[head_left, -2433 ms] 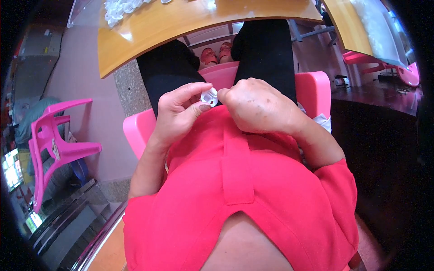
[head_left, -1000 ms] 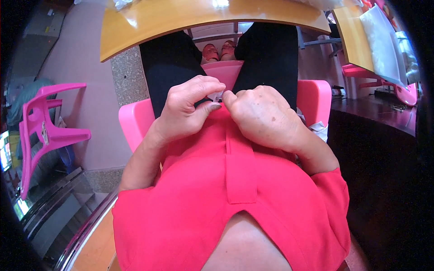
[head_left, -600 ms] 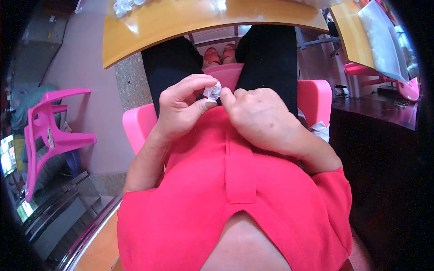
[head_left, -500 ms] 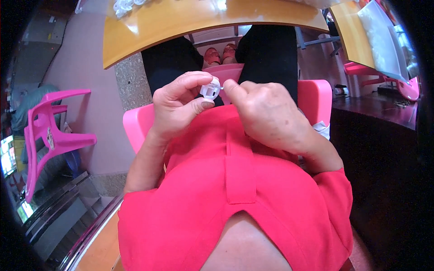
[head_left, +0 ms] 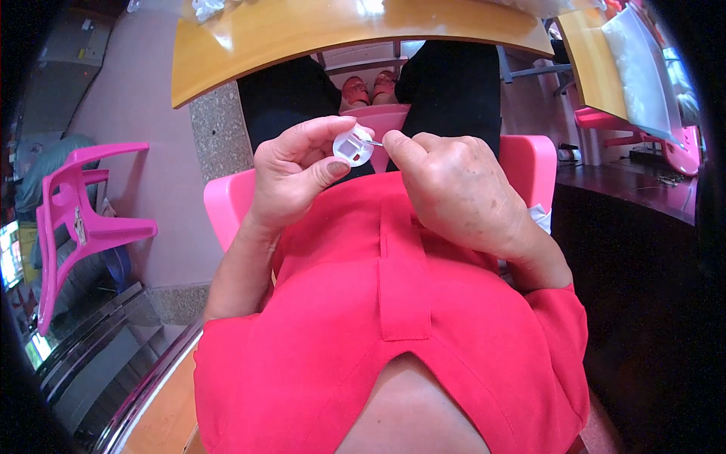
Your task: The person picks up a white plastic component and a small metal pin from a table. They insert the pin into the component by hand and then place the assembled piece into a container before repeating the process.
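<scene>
A seated person in a short-sleeved red top [head_left: 340, 303] and black trousers [head_left: 291, 102] holds a small, round, white plastic piece [head_left: 349, 149] above the lap, just short of a glossy yellow-brown wooden desk [head_left: 340, 45]. The left hand [head_left: 291, 163] pinches the piece at its edge between thumb and fingertips, leaving a squarish recess and a small dark reddish spot in view; the fingertips behind it are hidden. The right hand [head_left: 457, 181] is curled nearly closed, thumb foremost, around a thin, grey, metallic-looking tool [head_left: 375, 143]. Only a short length shows, reaching the piece's right side; the rest disappears inside the grip, and whether the tip sits in an opening cannot be made out.

At the top edge, a cluster of white plastic parts [head_left: 206, 8] on the desk is cut off by the frame. A translucent plastic bag [head_left: 641, 76] with whitish contents, too blurred to identify, lies on a second wooden surface [head_left: 594, 57] at right. Red sandals [head_left: 355, 91] show beneath the desk, between the knees. At left stands bright pink plastic furniture [head_left: 94, 223], bent by the lens; deep shadow swallows the lower right.
</scene>
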`<action>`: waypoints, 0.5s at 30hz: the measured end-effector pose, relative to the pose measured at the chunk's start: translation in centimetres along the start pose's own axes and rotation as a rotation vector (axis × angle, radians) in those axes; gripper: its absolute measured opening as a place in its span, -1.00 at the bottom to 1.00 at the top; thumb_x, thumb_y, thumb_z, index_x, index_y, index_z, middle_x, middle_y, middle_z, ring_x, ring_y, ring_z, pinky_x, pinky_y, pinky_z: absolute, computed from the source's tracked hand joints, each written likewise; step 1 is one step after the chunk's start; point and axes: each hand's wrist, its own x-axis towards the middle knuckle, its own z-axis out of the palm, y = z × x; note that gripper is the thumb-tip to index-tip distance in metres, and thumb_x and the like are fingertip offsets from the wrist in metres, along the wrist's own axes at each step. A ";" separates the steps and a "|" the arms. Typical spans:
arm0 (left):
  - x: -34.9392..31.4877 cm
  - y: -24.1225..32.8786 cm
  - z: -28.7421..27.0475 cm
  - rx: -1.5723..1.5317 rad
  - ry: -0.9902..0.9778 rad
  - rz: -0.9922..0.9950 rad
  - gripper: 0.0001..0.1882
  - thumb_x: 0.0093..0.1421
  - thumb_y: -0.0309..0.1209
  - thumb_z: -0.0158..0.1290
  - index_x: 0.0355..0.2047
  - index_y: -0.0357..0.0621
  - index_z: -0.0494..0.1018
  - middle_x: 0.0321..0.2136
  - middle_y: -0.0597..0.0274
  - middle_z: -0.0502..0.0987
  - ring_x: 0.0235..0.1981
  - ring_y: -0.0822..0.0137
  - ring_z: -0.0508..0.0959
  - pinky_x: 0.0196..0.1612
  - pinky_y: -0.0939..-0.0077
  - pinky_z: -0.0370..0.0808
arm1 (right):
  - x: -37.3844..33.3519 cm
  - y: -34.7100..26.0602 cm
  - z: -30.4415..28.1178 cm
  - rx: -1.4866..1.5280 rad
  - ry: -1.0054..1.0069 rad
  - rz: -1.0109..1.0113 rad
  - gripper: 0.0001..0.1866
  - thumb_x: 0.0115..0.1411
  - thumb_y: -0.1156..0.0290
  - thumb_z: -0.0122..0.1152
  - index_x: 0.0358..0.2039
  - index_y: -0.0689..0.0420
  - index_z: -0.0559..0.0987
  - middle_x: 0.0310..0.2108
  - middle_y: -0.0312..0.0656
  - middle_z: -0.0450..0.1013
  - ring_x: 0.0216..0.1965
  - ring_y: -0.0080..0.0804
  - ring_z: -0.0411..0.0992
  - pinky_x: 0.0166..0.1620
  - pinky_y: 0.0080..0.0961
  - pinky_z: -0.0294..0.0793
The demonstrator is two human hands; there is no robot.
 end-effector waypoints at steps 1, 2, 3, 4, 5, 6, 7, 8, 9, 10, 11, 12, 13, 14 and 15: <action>0.0 0.0 -0.1 0.017 -0.011 -0.006 -0.51 0.10 -0.48 0.18 0.04 -0.36 0.35 -0.07 -0.14 0.48 -0.06 0.13 0.52 0.04 0.25 0.46 | 0.0 0.0 -0.1 0.009 -0.004 0.002 -0.80 -0.06 0.63 0.12 -0.34 0.25 0.42 -0.61 -0.08 0.40 -0.61 -0.15 0.46 -0.57 -0.34 0.45; 0.0 0.1 -0.1 0.035 -0.021 -0.012 -0.52 0.11 -0.48 0.17 0.04 -0.37 0.35 -0.07 -0.14 0.48 -0.05 0.12 0.52 0.04 0.24 0.46 | -0.1 0.0 -0.1 0.008 -0.003 0.001 -0.80 -0.06 0.63 0.12 -0.34 0.25 0.42 -0.61 -0.08 0.40 -0.61 -0.15 0.46 -0.57 -0.34 0.45; 0.0 0.0 0.0 0.036 -0.022 -0.011 -0.52 0.11 -0.48 0.17 0.04 -0.37 0.35 -0.07 -0.14 0.48 -0.05 0.12 0.52 0.04 0.24 0.46 | -0.1 -0.1 -0.1 0.004 -0.004 -0.008 -0.78 -0.05 0.62 0.12 -0.31 0.25 0.43 -0.61 -0.09 0.40 -0.60 -0.16 0.46 -0.57 -0.35 0.45; 0.0 -0.1 0.0 0.023 -0.012 -0.007 -0.52 0.10 -0.49 0.18 0.04 -0.36 0.36 -0.07 -0.13 0.48 -0.05 0.13 0.51 0.04 0.25 0.46 | -0.1 -0.2 -0.1 0.000 -0.005 -0.017 -0.76 -0.03 0.60 0.12 -0.28 0.26 0.44 -0.61 -0.09 0.41 -0.60 -0.17 0.47 -0.57 -0.35 0.45; 0.0 -0.1 0.1 0.010 -0.003 -0.003 -0.52 0.10 -0.49 0.18 0.04 -0.36 0.36 -0.07 -0.12 0.48 -0.04 0.14 0.51 0.04 0.26 0.46 | -0.2 -0.4 -0.2 -0.001 -0.004 -0.016 -0.76 -0.03 0.60 0.12 -0.28 0.26 0.44 -0.61 -0.09 0.41 -0.60 -0.17 0.47 -0.57 -0.35 0.45; 0.0 0.0 0.2 0.010 -0.004 -0.003 -0.52 0.10 -0.49 0.18 0.04 -0.36 0.36 -0.07 -0.12 0.48 -0.04 0.14 0.51 0.04 0.26 0.46 | -0.2 -0.7 -0.3 -0.028 -0.031 -0.020 -0.75 -0.01 0.58 0.12 -0.25 0.27 0.45 -0.60 -0.10 0.41 -0.59 -0.19 0.47 -0.56 -0.37 0.45; 0.0 0.1 0.4 0.011 0.014 -0.016 -0.54 0.09 -0.55 0.17 0.02 -0.34 0.38 -0.11 0.01 0.51 -0.10 0.27 0.52 -0.02 0.42 0.48 | -0.2 -0.9 -0.3 -0.054 -0.058 -0.023 -0.74 0.00 0.57 0.12 -0.23 0.27 0.45 -0.59 -0.10 0.41 -0.57 -0.21 0.48 -0.56 -0.38 0.45; 0.1 0.3 0.5 0.012 0.032 -0.028 -0.56 0.08 -0.61 0.17 0.01 -0.33 0.41 -0.15 0.14 0.54 -0.15 0.40 0.53 -0.07 0.58 0.50 | -0.2 -0.9 -0.1 -0.055 -0.057 -0.022 -0.74 0.00 0.57 0.12 -0.23 0.27 0.45 -0.59 -0.10 0.41 -0.57 -0.21 0.48 -0.56 -0.38 0.45; 0.0 0.4 0.5 0.013 0.031 -0.028 -0.56 0.08 -0.61 0.17 0.01 -0.33 0.41 -0.15 0.14 0.54 -0.15 0.40 0.53 -0.07 0.58 0.50 | -0.2 -1.0 0.1 -0.065 -0.055 -0.034 -0.74 0.01 0.55 0.11 -0.22 0.28 0.45 -0.59 -0.10 0.42 -0.56 -0.22 0.48 -0.55 -0.40 0.46; 0.0 0.5 0.6 0.064 0.028 -0.033 -0.57 0.08 -0.62 0.16 0.01 -0.32 0.41 -0.16 0.15 0.53 -0.16 0.41 0.52 -0.09 0.59 0.50 | -0.3 -1.0 0.3 -0.076 -0.054 -0.045 -0.74 0.03 0.54 0.11 -0.21 0.28 0.46 -0.58 -0.10 0.42 -0.55 -0.24 0.49 -0.55 -0.41 0.46; 0.0 0.6 0.6 0.115 0.025 -0.038 -0.57 0.09 -0.62 0.16 0.00 -0.31 0.42 -0.18 0.16 0.53 -0.17 0.42 0.52 -0.10 0.60 0.49 | -0.3 -1.1 0.4 -0.076 -0.054 -0.045 -0.74 0.03 0.54 0.11 -0.21 0.28 0.46 -0.58 -0.10 0.42 -0.55 -0.24 0.49 -0.55 -0.41 0.46; 0.1 0.6 0.6 0.115 0.025 -0.037 -0.57 0.09 -0.62 0.16 0.00 -0.31 0.42 -0.18 0.16 0.53 -0.17 0.42 0.52 -0.10 0.60 0.49 | -0.3 -1.1 0.5 -0.090 -0.053 -0.036 -0.73 0.03 0.53 0.11 -0.21 0.29 0.46 -0.58 -0.11 0.42 -0.54 -0.25 0.49 -0.54 -0.42 0.46; 0.1 0.6 0.7 0.144 0.006 -0.007 -0.58 0.09 -0.63 0.15 0.00 -0.31 0.43 -0.19 0.16 0.52 -0.17 0.43 0.51 -0.11 0.61 0.49 | -0.3 -1.1 0.5 -0.104 -0.052 -0.026 -0.73 0.04 0.53 0.11 -0.21 0.29 0.46 -0.58 -0.12 0.42 -0.54 -0.26 0.49 -0.54 -0.43 0.47; 0.2 0.6 0.7 0.172 -0.014 0.024 -0.59 0.09 -0.64 0.14 -0.01 -0.31 0.44 -0.20 0.16 0.52 -0.17 0.43 0.50 -0.13 0.62 0.48 | -0.3 -1.1 0.6 -0.104 -0.052 -0.025 -0.73 0.04 0.53 0.11 -0.21 0.29 0.46 -0.58 -0.12 0.42 -0.54 -0.26 0.49 -0.54 -0.43 0.47; 0.2 0.6 0.7 0.172 -0.014 0.024 -0.59 0.09 -0.64 0.14 -0.01 -0.31 0.44 -0.20 0.16 0.52 -0.17 0.43 0.50 -0.13 0.62 0.48 | -0.3 -1.0 0.7 -0.108 -0.058 -0.027 -0.72 0.04 0.52 0.11 -0.19 0.30 0.45 -0.58 -0.12 0.42 -0.54 -0.27 0.50 -0.54 -0.43 0.47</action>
